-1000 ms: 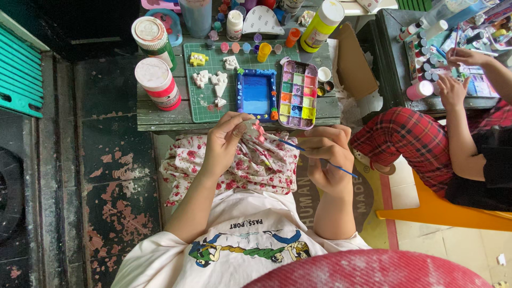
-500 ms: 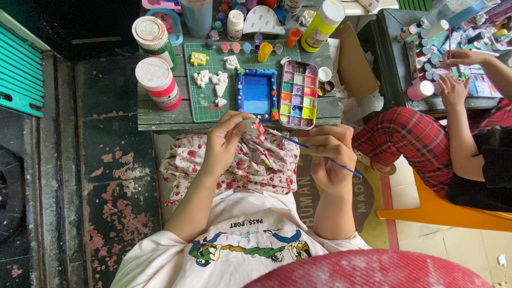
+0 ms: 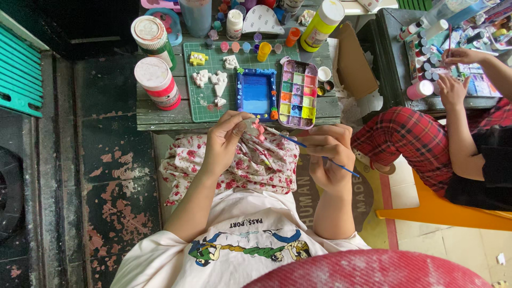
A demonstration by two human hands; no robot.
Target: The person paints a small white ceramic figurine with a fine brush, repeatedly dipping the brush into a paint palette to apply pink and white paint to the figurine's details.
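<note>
Little change noted since a second ago: left hand (image 3: 226,140) kept pinched shut on a small figure (image 3: 255,127) just below the blue frame (image 3: 256,93), right hand (image 3: 328,157) closed on a brush (image 3: 298,143), tip at the figure; painting ongoing

The person wears a white short-sleeved T-shirt (image 3: 240,250) with a colourful cartoon print. Floral red-and-white trousers (image 3: 234,170) cover the lap.
</note>
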